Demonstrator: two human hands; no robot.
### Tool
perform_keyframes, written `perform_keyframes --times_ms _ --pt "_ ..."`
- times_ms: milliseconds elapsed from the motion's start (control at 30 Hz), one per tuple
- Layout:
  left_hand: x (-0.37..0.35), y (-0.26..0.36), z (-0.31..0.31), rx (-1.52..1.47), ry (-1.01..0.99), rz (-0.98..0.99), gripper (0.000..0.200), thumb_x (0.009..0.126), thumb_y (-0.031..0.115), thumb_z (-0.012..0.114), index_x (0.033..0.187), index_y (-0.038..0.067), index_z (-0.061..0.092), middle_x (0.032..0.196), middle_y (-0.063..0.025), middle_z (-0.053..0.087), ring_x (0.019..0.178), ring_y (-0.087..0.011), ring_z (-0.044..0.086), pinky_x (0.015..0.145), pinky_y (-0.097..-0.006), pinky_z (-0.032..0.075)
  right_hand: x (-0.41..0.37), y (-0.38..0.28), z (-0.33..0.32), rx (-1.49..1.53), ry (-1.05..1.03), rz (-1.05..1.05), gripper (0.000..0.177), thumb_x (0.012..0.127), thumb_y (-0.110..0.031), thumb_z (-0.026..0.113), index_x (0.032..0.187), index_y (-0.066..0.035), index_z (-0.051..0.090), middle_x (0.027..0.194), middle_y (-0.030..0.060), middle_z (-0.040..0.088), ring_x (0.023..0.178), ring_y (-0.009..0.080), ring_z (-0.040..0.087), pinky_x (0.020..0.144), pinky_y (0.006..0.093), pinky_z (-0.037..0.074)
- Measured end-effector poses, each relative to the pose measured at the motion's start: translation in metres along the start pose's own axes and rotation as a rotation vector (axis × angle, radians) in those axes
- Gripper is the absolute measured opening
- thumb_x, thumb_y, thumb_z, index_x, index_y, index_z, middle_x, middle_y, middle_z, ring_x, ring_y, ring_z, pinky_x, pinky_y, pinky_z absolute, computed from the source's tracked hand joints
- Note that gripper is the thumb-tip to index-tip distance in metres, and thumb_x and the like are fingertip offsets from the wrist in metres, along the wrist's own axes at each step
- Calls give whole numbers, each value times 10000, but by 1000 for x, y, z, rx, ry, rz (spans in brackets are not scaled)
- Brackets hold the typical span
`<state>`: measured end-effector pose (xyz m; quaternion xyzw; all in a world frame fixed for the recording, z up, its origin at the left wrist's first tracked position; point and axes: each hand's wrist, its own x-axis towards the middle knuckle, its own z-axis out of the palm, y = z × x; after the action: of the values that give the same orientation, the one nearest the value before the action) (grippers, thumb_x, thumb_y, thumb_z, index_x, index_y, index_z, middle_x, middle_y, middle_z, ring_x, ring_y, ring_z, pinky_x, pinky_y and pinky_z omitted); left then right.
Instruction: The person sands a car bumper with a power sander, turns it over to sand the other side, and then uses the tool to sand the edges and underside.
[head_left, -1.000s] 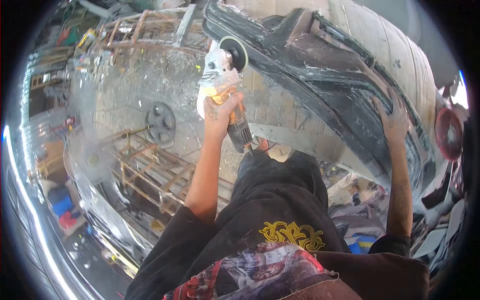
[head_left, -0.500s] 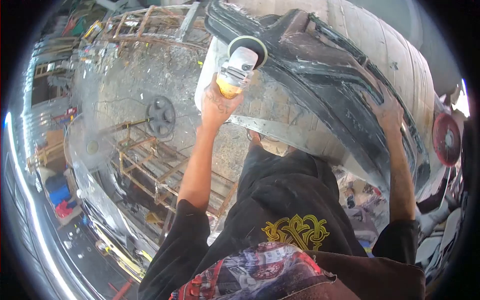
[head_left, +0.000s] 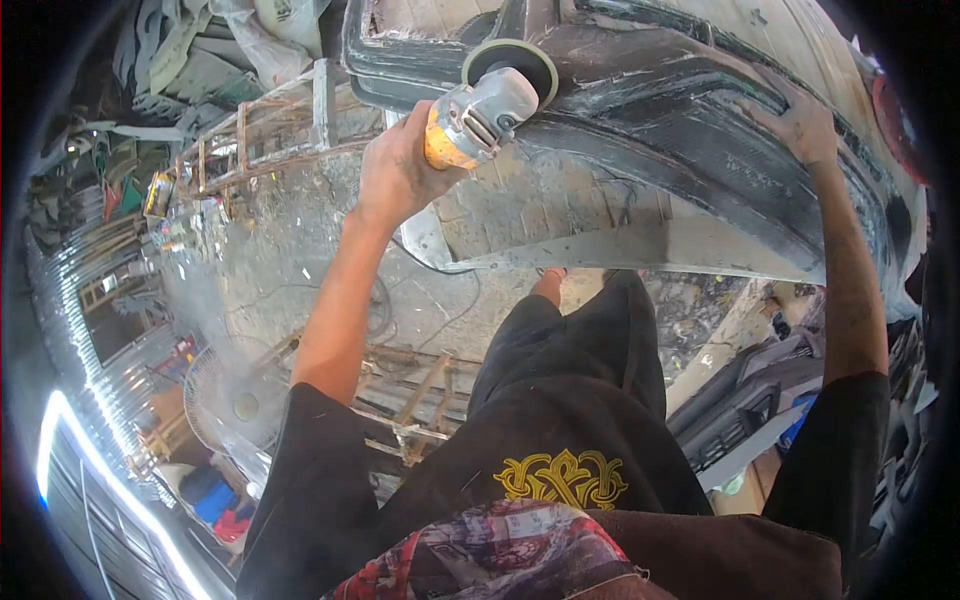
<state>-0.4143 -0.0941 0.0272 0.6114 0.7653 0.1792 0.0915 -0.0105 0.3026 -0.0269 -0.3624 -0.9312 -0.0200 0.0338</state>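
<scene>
Crowding the ground under the work: a rusty metal rack (head_left: 260, 140) at upper left, a second welded frame (head_left: 420, 395) by the person's legs, a standing fan (head_left: 235, 400) at lower left & dark car parts (head_left: 745, 400) stacked at lower right. The paved floor (head_left: 500, 210) is dusty, w/ a thin cable looping over it. The rack stands just left of the bumper's end, close beside the forearm that carries the tool. The person's own black trousers fill the middle of the view.

A black bumper (head_left: 650, 90) runs across the top, from top centre out to the right edge, smeared w/ pale patches & scuffs. The angle grinder (head_left: 480, 115) is at its left end, w/ the round pad (head_left: 512, 62) against the bumper's surface and the body angled down-left toward the wrist.

The left hand (head_left: 400, 170) wraps the grinder's orange rear grip, curled tight round it; the fingertips are hidden behind the tool. The right hand (head_left: 805, 125) lies on the bumper well apart from the grinder, to the right. Its fingers (head_left: 770, 108) are spread & flat on the dark surface, palm down, clasping nothing.
</scene>
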Motion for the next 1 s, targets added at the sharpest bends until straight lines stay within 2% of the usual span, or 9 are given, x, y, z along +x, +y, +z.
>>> perform_keyframes --times_ms 100,133,267,367,433,667,867,967,1000 --pt "9 0 6 -57 12 78 722 698 228 970 1294 90 588 983 -165 757 924 -418 724 759 -482 576 -1 1 4 -20 16 4 918 814 -861 654 1529 -286 611 1207 213 769 1121 396 734 1009 508 559" --pt "13 0 9 -99 11 85 712 694 218 971 1286 87 597 985 -166 757 929 -419 723 768 -481 574 1 -4 -5 -33 -124 90 811 864 -760 686 1528 -300 608 1343 183 729 1250 398 677 1077 495 527" --pt "20 7 12 -119 19 121 670 694 207 965 1250 76 615 983 -168 754 927 -426 715 777 -484 569 2 -23 -26 -71 -130 123 802 864 -768 689 1502 -285 638 1310 194 741 1223 398 693 1062 498 536" --pt "23 9 11 -51 16 158 656 695 207 959 1237 76 614 989 -170 755 933 -430 712 782 -487 569 0 -28 -25 38 -288 226 788 871 -749 702 1482 -253 658 1279 198 753 1195 396 708 1048 495 543" --pt "25 8 12 -2 15 160 647 696 212 954 1228 74 613 988 -175 752 927 -433 710 780 -487 568 -1 -9 -3 2 -31 52 772 883 -717 717 1472 -221 667 1292 197 749 1199 392 705 1044 483 542" --pt "31 14 13 9 -33 177 597 711 215 941 1191 74 614 963 -185 746 917 -434 710 776 -487 563 1 -3 3 36 -55 41 750 898 -683 724 1465 -194 669 1332 192 734 1229 387 690 1060 476 530" --pt "34 15 17 -13 -55 201 571 725 199 931 1187 78 618 972 -175 758 931 -423 720 785 -478 566 5 1 14 -19 196 -51 800 888 -734 695 1432 -147 693 1265 196 757 1171 399 704 1058 487 520" --pt "35 14 17 -39 -47 202 574 727 190 931 1200 84 624 984 -174 763 929 -417 725 786 -465 571 10 -45 -36 -163 -246 271 1024 809 -922 585 1399 -93 701 1141 255 773 1151 465 715 982 551 548" --pt "37 13 17 -35 -40 200 583 725 190 934 1207 84 624 985 -175 763 929 -415 726 791 -459 573 3 -42 -38 -216 -196 189 1009 788 -934 594 1369 -119 724 1094 254 778 1106 464 726 943 548 558"
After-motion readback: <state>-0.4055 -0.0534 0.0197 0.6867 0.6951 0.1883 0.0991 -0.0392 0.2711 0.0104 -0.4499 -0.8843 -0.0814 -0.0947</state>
